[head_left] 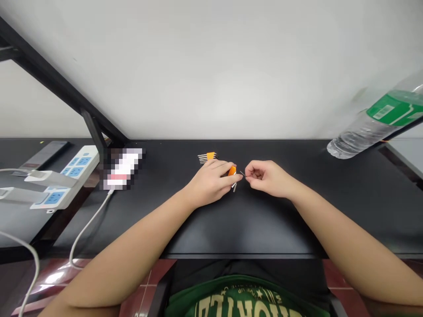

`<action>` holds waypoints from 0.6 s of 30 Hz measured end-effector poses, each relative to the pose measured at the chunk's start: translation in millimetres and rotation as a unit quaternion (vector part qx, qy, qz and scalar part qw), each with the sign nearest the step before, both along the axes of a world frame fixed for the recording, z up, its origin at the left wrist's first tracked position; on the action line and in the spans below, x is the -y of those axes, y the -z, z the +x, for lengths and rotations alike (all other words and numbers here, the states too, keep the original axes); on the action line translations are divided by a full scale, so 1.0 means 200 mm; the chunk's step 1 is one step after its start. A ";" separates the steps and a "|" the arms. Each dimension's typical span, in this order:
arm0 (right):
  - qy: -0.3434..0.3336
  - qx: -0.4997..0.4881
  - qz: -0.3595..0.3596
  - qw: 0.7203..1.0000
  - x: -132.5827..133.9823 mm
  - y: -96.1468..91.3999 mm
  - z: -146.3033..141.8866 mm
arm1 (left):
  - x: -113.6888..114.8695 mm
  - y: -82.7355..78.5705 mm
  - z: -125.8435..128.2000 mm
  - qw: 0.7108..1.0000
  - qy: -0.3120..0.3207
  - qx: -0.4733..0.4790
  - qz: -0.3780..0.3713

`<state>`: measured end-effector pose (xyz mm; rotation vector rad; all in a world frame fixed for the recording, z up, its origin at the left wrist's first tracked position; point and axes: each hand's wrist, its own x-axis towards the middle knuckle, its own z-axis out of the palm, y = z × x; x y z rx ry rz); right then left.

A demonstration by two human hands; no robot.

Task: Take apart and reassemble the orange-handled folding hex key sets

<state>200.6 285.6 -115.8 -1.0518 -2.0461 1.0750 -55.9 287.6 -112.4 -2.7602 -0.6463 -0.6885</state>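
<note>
My left hand [211, 182] is closed around a small orange holder [232, 170] above the black table. A thin metal rod [235, 187] sticks out below its fingers. Close by on the right, my right hand [266, 178] pinches a thin dark rod [243, 174] between thumb and fingertips. The rod's far end points toward my left fingertips; whether it touches the holder I cannot tell. Just behind my left hand lies another orange holder [210, 156] with several slim metal rods side by side in it. My left hand partly hides it.
At the left, a phone with a blurred screen [124, 169] has a white cable [90, 220] attached. Beyond it is a white power strip [71, 176] with chargers plugged in. A clear bottle with a green label [393, 110] leans at the right. A black metal frame [56, 75] rises at left.
</note>
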 end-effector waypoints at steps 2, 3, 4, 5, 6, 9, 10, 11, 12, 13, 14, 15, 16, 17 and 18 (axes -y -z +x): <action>0.001 -0.017 0.025 1.000 0.03 0.00 -0.02 | 0.00 0.00 0.00 1.000 -0.009 -0.009 0.001; 0.002 -0.021 0.035 0.999 0.04 0.00 -0.03 | 0.00 0.00 0.00 1.000 -0.013 -0.013 -0.001; 0.004 -0.026 0.041 0.999 0.04 0.00 -0.03 | 0.00 0.00 0.00 1.000 -0.016 -0.016 -0.004; 0.007 -0.032 0.042 0.999 0.04 0.00 -0.04 | 0.00 0.00 0.00 1.000 -0.016 -0.018 -0.007; 0.010 -0.038 0.039 0.998 0.05 0.00 -0.04 | 0.00 0.00 0.01 1.000 -0.015 -0.016 -0.009; 0.017 -0.047 0.026 0.998 0.05 0.01 -0.04 | 0.01 0.00 0.01 1.000 -0.007 -0.008 -0.005; 0.017 -0.048 0.023 0.998 0.05 0.01 -0.04 | 0.01 0.00 0.01 1.000 -0.005 -0.007 0.000; 0.017 -0.048 0.020 0.998 0.05 0.00 -0.04 | 0.02 0.00 0.01 1.000 -0.003 -0.007 0.006; 0.017 -0.049 0.017 0.999 0.05 0.00 -0.04 | 0.02 0.00 0.01 1.000 -0.003 -0.011 0.011; 0.018 -0.051 0.012 0.998 0.05 0.00 -0.05 | 0.02 -0.01 0.02 1.000 -0.003 -0.016 0.016; 0.019 -0.055 0.003 0.998 0.06 -0.01 -0.05 | 0.02 -0.01 0.02 1.000 -0.004 -0.022 0.019; 0.022 -0.060 -0.009 0.998 0.06 -0.01 -0.05 | 0.03 -0.01 0.02 0.999 -0.006 -0.030 0.019; 0.024 -0.067 -0.024 0.997 0.07 -0.02 -0.05 | 0.03 -0.02 0.02 0.999 -0.007 -0.038 0.018; 0.025 -0.075 -0.041 0.996 0.07 -0.02 -0.06 | 0.04 -0.02 0.03 0.999 -0.008 -0.046 0.017; 0.027 -0.082 -0.057 0.995 0.07 -0.03 -0.06 | 0.04 -0.03 0.03 0.999 -0.009 -0.050 0.015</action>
